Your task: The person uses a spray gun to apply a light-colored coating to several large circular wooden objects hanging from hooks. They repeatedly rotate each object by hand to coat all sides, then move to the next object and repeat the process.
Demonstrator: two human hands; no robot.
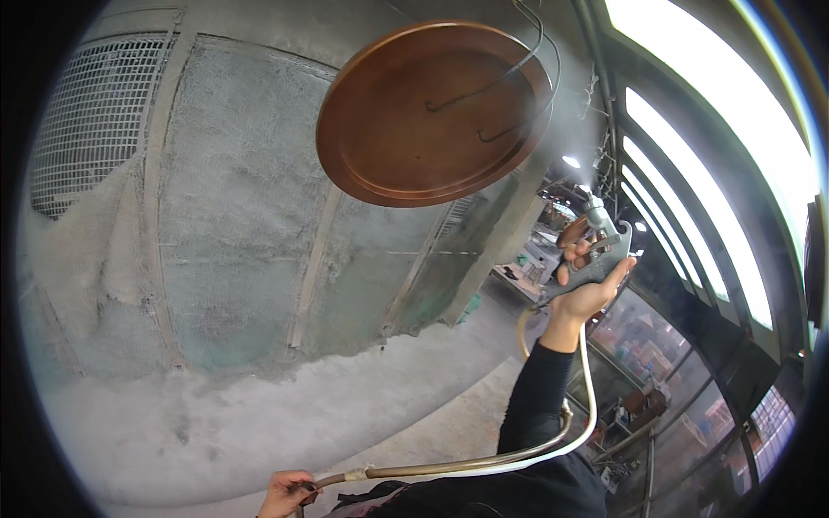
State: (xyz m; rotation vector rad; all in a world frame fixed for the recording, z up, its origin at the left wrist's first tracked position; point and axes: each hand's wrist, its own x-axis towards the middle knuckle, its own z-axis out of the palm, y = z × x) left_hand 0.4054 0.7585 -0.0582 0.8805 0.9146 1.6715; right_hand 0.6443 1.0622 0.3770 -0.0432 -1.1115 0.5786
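My right hand (590, 292), raised at the right, is wrapped round a grey metal spray gun (604, 246). Its nozzle points up, and a pale mist (577, 142) rises from it beside the rim of a large copper-brown round dish (414, 112). Curved wire hooks (509, 78) reach down across the dish, which hangs tilted above and left of the gun. Low at the left, my left hand (289, 494) is closed on a brownish hose (414, 470). A white hose (590, 388) runs beside it, up to my right wrist.
Behind the dish stands a dusty booth wall (242, 173) with a grid vent (91, 116) at the left. Bright light panels (691, 173) line the right side. Pale grey dust coats the floor (259, 423). Cluttered shelves (635, 410) stand at the lower right.
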